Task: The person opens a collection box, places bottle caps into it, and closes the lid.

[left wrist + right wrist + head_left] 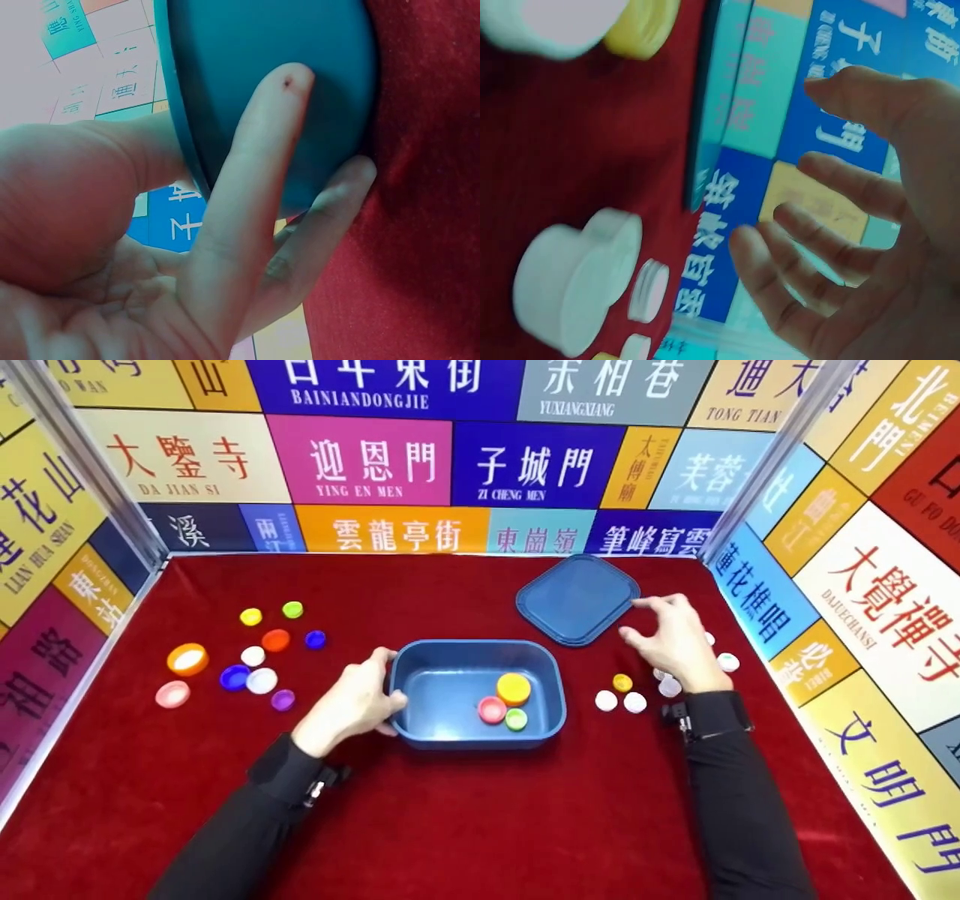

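My left hand (pixel 355 697) holds the left end of a blue plastic box (pixel 478 741). In the left wrist view the thumb goes over the rim and the fingers (pixel 259 142) lie along the outside wall. Inside the box, toward its right, are an orange-yellow cap (pixel 514 688), a pink cap (pixel 492 709) and a green cap (pixel 515 719). My right hand (pixel 675 641) hovers with spread fingers by the right edge of the blue lid (pixel 577 598), which lies flat. The right wrist view shows nothing between the right hand's fingers (pixel 847 184).
Several coloured caps lie at the left, among them an orange one (pixel 187 659) and a purple one (pixel 283 700). Right of the box are white caps (pixel 635 703) and a small yellow cap (pixel 622 682). More white caps (pixel 727 661) sit around the right wrist. Printed panels (pixel 360 461) wall the red cloth.
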`<state>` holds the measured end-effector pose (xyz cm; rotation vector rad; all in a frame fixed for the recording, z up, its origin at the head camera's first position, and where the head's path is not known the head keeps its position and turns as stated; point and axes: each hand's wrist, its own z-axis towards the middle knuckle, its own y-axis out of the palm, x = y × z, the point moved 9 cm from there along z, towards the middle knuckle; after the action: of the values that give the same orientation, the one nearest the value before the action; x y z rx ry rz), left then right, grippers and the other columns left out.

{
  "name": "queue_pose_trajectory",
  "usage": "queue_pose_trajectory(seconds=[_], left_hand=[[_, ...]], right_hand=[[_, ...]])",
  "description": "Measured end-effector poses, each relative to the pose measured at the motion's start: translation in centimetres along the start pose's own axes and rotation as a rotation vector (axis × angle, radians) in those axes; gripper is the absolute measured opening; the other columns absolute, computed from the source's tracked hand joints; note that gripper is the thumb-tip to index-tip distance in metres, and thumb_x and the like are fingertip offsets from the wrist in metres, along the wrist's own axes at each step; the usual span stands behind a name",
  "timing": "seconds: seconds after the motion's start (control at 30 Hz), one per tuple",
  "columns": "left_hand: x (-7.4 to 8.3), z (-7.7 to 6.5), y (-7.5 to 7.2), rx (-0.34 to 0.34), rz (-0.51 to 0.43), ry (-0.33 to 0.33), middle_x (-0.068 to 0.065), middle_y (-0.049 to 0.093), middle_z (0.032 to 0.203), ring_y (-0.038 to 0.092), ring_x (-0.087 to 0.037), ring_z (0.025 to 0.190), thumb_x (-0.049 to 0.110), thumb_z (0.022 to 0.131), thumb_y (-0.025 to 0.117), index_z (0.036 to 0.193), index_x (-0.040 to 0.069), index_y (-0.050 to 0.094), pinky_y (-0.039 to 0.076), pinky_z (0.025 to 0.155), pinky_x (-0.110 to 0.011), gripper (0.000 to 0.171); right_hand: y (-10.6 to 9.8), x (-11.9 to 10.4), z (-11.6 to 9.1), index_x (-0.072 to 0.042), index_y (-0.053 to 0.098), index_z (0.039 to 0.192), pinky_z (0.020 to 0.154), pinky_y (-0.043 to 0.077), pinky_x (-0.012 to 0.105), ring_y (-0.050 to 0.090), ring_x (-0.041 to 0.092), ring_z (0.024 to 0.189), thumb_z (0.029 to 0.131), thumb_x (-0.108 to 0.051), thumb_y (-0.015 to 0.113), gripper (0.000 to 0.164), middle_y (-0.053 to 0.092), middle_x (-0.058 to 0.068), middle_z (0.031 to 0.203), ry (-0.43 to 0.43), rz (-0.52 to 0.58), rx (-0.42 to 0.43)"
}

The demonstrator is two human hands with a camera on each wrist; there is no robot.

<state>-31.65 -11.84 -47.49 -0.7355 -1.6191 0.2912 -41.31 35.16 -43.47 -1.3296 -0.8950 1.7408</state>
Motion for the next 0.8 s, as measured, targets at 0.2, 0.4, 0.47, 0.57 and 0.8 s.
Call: queue_pose_trajectory(seconds=[0.2,0.4,0.47,0.57,0.8], left_hand=[[-0.1,0.0,-0.1,0.008,-0.002,0.003,-0.033,0.068,0.152,0.089,-0.035,0.091,0.003,0.107,0.076,0.166,-0.001,0.044,0.075,0.070,-0.040,0.067],[0.0,-0.1,-0.1,0.010,-0.013,-0.001,-0.034,0.068,0.152,0.089,-0.036,0.092,0.002,0.106,0.077,0.165,-0.001,0.044,0.075,0.070,-0.042,0.068],[-0.1,-0.1,-0.1,0.008,-0.014,0.001,-0.034,0.068,0.152,0.089,-0.036,0.092,0.002,0.106,0.077,0.165,-0.001,0.044,0.075,0.070,-0.042,0.068],[-0.2,0.0,-0.1,0.009,-0.013,0.003,-0.034,0.068,0.152,0.089,-0.036,0.091,0.002,0.105,0.076,0.165,-0.001,0.044,0.075,0.071,-0.042,0.068],[0.0,-0.1,-0.1,0.011,-0.018,-0.002,-0.034,0.067,0.154,0.089,-0.035,0.089,0.002,0.105,0.076,0.166,-0.001,0.043,0.075,0.071,-0.043,0.069]], right_hand=[[-0.1,3.4,0.1,-0.001,0.063,0.161,0.111,0.054,0.082,0.047,0.065,0.147,0.102,-0.033,0.085,0.071,0.048,0.042,0.161,0.148,-0.052,-0.063],[0.3,6.4,0.2,-0.001,0.055,0.167,0.117,0.049,0.086,0.037,0.068,0.151,0.103,-0.036,0.085,0.079,0.039,0.046,0.163,0.263,-0.076,-0.142],[0.3,7.2,0.2,0.000,0.054,0.168,0.117,0.050,0.086,0.036,0.068,0.152,0.103,-0.035,0.085,0.080,0.038,0.046,0.163,0.294,-0.081,-0.157],[0.3,8.0,0.4,0.001,0.053,0.167,0.117,0.050,0.084,0.038,0.067,0.151,0.103,-0.035,0.085,0.080,0.039,0.046,0.163,0.311,-0.089,-0.171],[0.3,8.3,0.9,0.010,0.060,0.157,0.121,0.048,0.077,0.051,0.062,0.142,0.102,-0.029,0.084,0.071,0.053,0.045,0.155,0.250,-0.101,-0.169]])
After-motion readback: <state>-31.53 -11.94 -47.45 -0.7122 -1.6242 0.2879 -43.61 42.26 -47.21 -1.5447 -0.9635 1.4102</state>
